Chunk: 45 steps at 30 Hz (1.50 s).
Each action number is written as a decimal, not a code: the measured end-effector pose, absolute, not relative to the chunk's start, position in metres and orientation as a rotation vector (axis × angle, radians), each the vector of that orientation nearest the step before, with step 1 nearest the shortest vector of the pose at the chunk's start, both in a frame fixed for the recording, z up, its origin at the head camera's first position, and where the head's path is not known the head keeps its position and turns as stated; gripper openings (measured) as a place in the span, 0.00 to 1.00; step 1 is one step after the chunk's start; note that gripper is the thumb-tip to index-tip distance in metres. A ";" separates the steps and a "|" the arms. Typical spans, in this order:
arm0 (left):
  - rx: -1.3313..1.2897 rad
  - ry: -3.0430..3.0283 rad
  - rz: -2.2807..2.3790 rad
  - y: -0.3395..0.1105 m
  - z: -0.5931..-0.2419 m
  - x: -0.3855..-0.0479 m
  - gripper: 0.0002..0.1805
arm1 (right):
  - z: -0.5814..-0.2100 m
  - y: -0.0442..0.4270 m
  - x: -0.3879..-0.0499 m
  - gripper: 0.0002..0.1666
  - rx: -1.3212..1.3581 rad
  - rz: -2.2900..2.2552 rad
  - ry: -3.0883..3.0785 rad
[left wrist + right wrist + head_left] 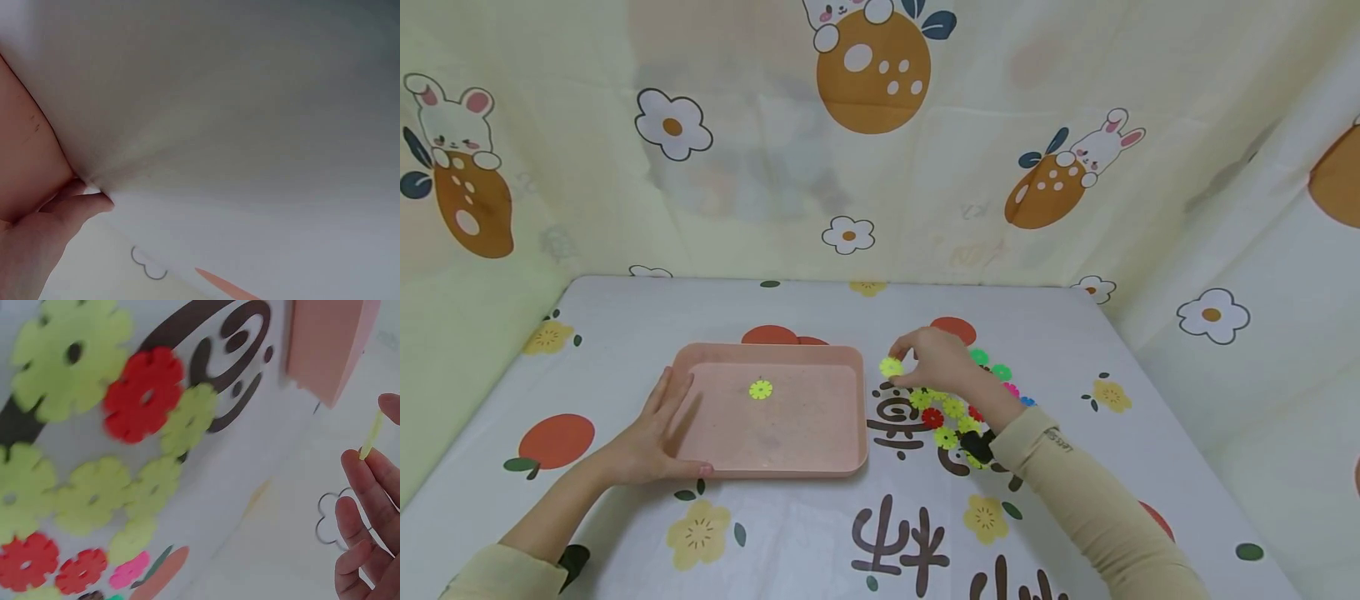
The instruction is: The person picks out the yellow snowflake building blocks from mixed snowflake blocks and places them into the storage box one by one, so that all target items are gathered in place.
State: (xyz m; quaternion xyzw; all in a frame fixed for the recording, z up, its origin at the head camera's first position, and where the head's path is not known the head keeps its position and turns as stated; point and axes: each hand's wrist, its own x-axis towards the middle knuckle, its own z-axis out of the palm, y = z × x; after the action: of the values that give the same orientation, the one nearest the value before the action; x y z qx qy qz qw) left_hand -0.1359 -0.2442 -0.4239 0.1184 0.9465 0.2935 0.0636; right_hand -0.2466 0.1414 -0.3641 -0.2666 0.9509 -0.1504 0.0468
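Observation:
A pink rectangular tray [805, 433] lies on the table, with one yellow-green notched flower disc [761, 389] inside it. My left hand [651, 437] rests against the tray's near left corner, fingers along the left side and thumb along the front wall. To the right of the tray, my right hand [942, 360] pinches another yellow-green flower disc [372, 434] between thumb and fingertip, held above the table. Beneath and beside that hand lies a loose scatter of discs, among them yellow ones [952, 407] and a red one [932, 417]; the forearm hides part of them.
Green discs [1002, 372], a pink disc [1011, 389] and a blue one [1027, 402] lie beyond the right wrist. The tablecloth [790, 542] has printed fruit, flowers and dark lettering. A patterned curtain [745, 192] hangs behind and at both sides.

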 end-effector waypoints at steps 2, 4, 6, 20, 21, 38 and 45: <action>0.360 2.859 0.883 -0.244 -0.424 -0.136 0.70 | -0.364 0.136 -0.245 0.20 -0.823 -0.469 2.895; 0.360 2.857 0.884 -0.244 -0.424 -0.136 0.70 | -0.364 0.132 -0.245 0.20 -0.837 -0.480 2.890; 0.359 2.853 0.887 -0.243 -0.425 -0.136 0.70 | -0.365 0.127 -0.244 0.20 -0.863 -0.479 2.890; 0.338 2.834 0.919 -0.244 -0.425 -0.135 0.70 | -0.375 0.089 -0.240 0.20 -0.983 -0.546 2.808; 0.337 2.834 0.921 -0.244 -0.425 -0.135 0.70 | -0.376 0.087 -0.240 0.19 -0.991 -0.564 2.796; 0.355 2.845 0.913 -0.245 -0.425 -0.135 0.70 | -0.400 0.044 -0.249 0.19 -1.042 -0.534 2.711; 0.352 2.846 0.907 -0.244 -0.423 -0.134 0.69 | -0.405 0.030 -0.252 0.18 -1.107 -0.420 2.728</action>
State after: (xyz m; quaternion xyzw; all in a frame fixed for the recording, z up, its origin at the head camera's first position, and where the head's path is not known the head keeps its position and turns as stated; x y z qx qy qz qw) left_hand -0.1345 -0.2437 -0.4227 0.1167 0.9442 0.3007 0.0668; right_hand -0.2524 0.0300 -0.4054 -0.3710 0.9141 -0.1406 0.0839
